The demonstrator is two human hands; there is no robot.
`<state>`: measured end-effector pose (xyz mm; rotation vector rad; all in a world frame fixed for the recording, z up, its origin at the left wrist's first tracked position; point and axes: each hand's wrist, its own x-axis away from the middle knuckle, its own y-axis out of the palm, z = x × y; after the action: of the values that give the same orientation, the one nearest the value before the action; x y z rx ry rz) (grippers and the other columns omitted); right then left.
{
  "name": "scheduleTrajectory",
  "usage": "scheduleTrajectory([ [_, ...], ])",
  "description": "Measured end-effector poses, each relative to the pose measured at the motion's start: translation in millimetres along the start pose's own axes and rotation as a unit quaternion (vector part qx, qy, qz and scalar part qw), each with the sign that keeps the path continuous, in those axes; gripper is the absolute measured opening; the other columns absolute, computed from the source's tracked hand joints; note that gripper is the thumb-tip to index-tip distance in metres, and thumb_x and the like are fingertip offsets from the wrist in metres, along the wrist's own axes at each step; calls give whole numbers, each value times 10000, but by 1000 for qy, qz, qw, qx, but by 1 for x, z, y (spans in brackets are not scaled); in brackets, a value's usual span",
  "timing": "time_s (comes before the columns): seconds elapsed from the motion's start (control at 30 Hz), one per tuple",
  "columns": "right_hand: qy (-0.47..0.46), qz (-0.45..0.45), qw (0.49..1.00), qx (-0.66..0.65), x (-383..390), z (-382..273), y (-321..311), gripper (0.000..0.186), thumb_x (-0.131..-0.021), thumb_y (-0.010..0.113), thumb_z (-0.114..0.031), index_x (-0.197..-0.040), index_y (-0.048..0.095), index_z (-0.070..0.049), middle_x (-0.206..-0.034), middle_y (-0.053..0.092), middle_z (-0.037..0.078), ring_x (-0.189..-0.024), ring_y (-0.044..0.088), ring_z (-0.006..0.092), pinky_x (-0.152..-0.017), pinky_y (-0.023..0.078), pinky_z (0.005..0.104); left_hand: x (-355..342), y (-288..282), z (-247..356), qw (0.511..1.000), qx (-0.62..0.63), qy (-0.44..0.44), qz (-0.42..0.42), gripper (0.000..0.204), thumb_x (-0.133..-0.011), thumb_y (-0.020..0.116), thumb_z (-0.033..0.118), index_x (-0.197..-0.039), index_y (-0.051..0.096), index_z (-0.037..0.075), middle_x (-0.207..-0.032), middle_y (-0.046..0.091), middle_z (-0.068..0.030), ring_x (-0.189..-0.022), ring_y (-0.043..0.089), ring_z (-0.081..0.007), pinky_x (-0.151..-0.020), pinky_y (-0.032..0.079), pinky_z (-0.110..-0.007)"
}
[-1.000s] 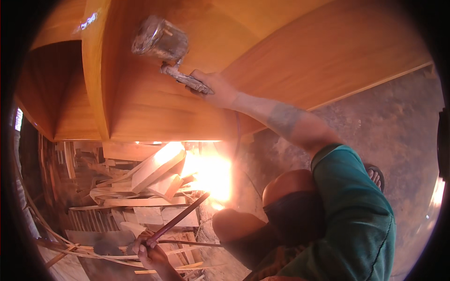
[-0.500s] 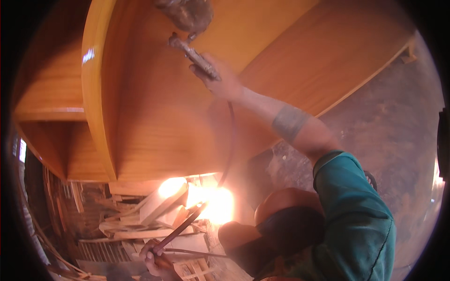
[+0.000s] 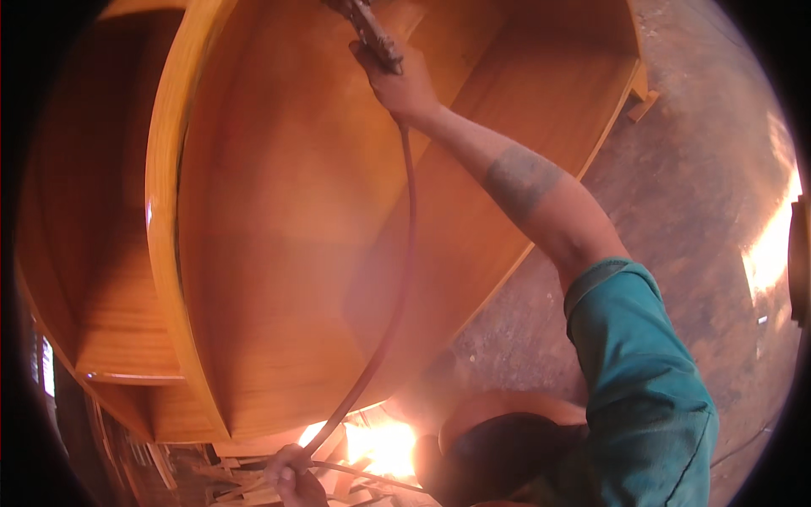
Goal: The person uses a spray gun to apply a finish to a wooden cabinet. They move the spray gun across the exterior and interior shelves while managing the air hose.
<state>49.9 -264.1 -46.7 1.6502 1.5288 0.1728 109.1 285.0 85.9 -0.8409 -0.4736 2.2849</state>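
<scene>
My right hand (image 3: 405, 89) is closed around a paint-spattered metal spray gun (image 3: 372, 35) near the top edge. The front of the gun runs out of the picture. From its handle a reddish-brown hose (image 3: 409, 245) curves down to my left hand (image 3: 293, 479), whose fingers are wrapped round it at the bottom. Behind both hands stands a large orange-brown wooden cabinet (image 3: 270, 296) with a glossy finish. Its open compartment faces me, and the spray gun is inside or in front of this; I cannot tell which. A pale haze hangs over the lower panels.
Scrap wood pieces (image 3: 228, 486) lie below the cabinet at lower left. A glaring patch of sunlight (image 3: 380, 448) falls beside my leg (image 3: 507, 414). On the grey floor (image 3: 676, 186) at upper right, a small wood block (image 3: 644, 106) lies by the cabinet's corner.
The spray gun and my right hand have moved up, and its cup has left the picture. My left hand is lower in view. More of the cabinet and hose now shows.
</scene>
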Motion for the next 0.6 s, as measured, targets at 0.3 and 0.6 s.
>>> scheduleTrajectory([
  [0.3, -2, 144, 989, 18, -77, -14, -37, 242, -986, 598, -266, -1066, 569, -39, -730, 619, 182, -652, 627, 323, -610, 456, 465, -19, 37, 4, 998, -34, -27, -43, 431, -811, 594, 379, -748, 552, -45, -609, 425, -44, -575, 370, -136, -553, 256, -286],
  [0.6, 122, -74, 989, -35, 43, 19, 17, 236, -942, 663, -296, -1082, 621, -110, -678, 548, 4, -598, 516, 107, -541, 423, 310, 22, -17, 7, 998, -57, -29, 5, 400, -842, 568, 362, -756, 545, -28, -621, 414, -29, -586, 377, -123, -550, 267, -274],
])
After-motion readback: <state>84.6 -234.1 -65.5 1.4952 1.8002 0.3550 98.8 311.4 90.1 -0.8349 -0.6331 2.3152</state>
